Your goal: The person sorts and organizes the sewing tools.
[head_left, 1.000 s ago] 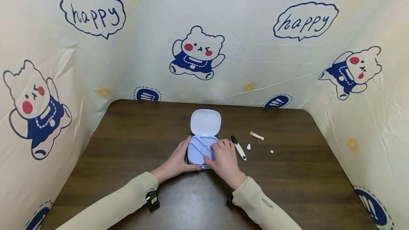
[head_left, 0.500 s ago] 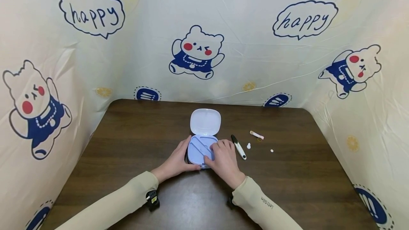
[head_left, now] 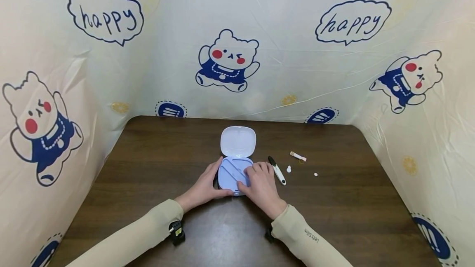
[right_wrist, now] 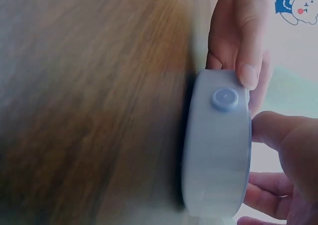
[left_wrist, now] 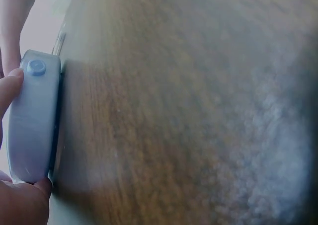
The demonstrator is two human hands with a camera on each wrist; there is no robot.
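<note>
A small light-blue plastic case (head_left: pixel 237 195) lies on the table, its pale lid (head_left: pixel 238 141) swung back. Inside it is a blue inner tray (head_left: pixel 228 178) with a diagonal bar across it. My left hand (head_left: pixel 202 186) grips the case from the left, thumb along the front and fingers down the side. Over the right part of the tray, my right hand (head_left: pixel 261 184) has its thumb and curled fingertips on the blue surface, hiding that part. Both wrist views show the front wall with a round button (right_wrist: pixel 225 99); the thumb of the left hand lies close beside it.
Right of the case lies a slim black-and-white tool (head_left: pixel 277 171). Beyond it are a small white piece (head_left: pixel 288 169), a white strip with a thin yellow ring (head_left: pixel 298 157) and a tiny white disc (head_left: pixel 316 174). A printed cloth (head_left: pixel 282 65) stands around the table.
</note>
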